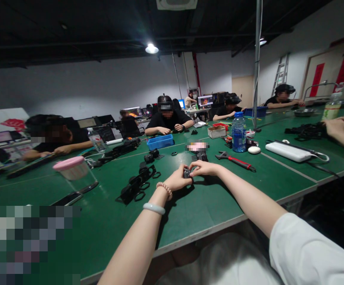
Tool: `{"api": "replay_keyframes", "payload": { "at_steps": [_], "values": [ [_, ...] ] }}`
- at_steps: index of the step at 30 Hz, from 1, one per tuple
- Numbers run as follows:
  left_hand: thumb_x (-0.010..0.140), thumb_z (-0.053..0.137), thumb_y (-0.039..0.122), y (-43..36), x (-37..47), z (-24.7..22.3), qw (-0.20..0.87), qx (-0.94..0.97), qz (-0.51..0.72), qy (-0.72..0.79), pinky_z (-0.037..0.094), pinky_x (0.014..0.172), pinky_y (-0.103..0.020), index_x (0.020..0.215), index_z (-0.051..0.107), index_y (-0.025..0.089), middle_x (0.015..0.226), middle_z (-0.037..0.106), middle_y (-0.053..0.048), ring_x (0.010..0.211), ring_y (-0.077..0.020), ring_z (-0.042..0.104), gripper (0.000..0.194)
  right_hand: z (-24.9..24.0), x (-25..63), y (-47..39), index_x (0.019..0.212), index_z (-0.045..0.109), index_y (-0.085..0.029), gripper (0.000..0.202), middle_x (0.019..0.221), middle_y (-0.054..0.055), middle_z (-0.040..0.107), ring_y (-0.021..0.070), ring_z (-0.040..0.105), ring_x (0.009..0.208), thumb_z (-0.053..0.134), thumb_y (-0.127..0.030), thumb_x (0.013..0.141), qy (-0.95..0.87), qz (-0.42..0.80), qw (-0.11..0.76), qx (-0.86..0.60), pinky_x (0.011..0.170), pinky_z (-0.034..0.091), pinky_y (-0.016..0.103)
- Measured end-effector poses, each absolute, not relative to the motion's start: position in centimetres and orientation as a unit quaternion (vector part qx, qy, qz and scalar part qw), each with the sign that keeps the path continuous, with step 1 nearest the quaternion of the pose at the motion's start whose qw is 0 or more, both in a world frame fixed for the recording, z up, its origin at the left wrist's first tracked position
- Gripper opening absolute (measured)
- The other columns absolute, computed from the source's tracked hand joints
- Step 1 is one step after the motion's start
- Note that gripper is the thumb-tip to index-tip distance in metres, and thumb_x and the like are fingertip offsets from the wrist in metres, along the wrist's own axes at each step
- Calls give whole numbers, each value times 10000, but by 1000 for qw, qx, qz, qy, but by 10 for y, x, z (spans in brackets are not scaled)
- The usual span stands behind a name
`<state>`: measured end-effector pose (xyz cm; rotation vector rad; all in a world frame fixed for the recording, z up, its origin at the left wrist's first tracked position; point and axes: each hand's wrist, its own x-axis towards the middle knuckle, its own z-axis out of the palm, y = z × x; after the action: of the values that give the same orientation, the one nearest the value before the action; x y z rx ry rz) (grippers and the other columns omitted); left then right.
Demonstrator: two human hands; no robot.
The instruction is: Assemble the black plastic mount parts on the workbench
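Observation:
Just above the green table [210,206], my left hand [178,179] is closed on a small black part [186,173]. My right hand [204,168] pinches the same part from the other side, and its fingers hide much of it. What kind of part it is I cannot make out. Left of my hands lie several black brackets or fittings [134,183] with loose black rings [140,195] beside them. Beyond my hands sit more black parts [200,156] and a black piece with round knobs [151,155]. An adjustable wrench [234,159] with a red and black handle rests to the right.
A blue tray [160,141], a small box [216,131], and a blue bottle [239,132] stand farther back. A white power bank-like block [287,151] with a cable lies right; a pink-lidded container [73,172] and phone [67,199] lie left. Several people sit around the table.

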<state>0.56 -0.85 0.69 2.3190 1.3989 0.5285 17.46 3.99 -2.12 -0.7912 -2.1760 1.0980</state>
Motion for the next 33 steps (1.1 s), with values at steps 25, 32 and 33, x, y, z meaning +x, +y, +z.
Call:
{"api": "replay_keyframes", "payload": {
  "at_steps": [25, 32, 33],
  "values": [
    [541, 550, 358, -12, 8, 9, 195, 816, 197, 508, 398, 598, -266, 1025, 397, 148, 801, 514, -23, 700, -169, 498, 549, -18, 178, 35, 936, 450, -210, 512, 1033, 32, 415, 111, 477, 764, 694, -271, 490, -805, 419, 293, -299, 650, 407, 241],
    [553, 543, 375, -11, 7, 9, 175, 825, 192, 502, 386, 577, -255, 1006, 399, 156, 797, 509, -17, 698, -170, 499, 524, -19, 179, 36, 923, 449, -201, 453, 1049, 33, 404, 114, 473, 795, 670, -251, 531, -815, 415, 293, -280, 680, 408, 240],
    [552, 543, 375, -11, 7, 9, 175, 825, 192, 502, 385, 578, -255, 1005, 398, 156, 795, 509, -16, 697, -169, 499, 523, -19, 179, 36, 923, 448, -199, 448, 1054, 34, 403, 113, 473, 795, 668, -253, 536, -816, 413, 293, -277, 681, 408, 237]
  ]
}}
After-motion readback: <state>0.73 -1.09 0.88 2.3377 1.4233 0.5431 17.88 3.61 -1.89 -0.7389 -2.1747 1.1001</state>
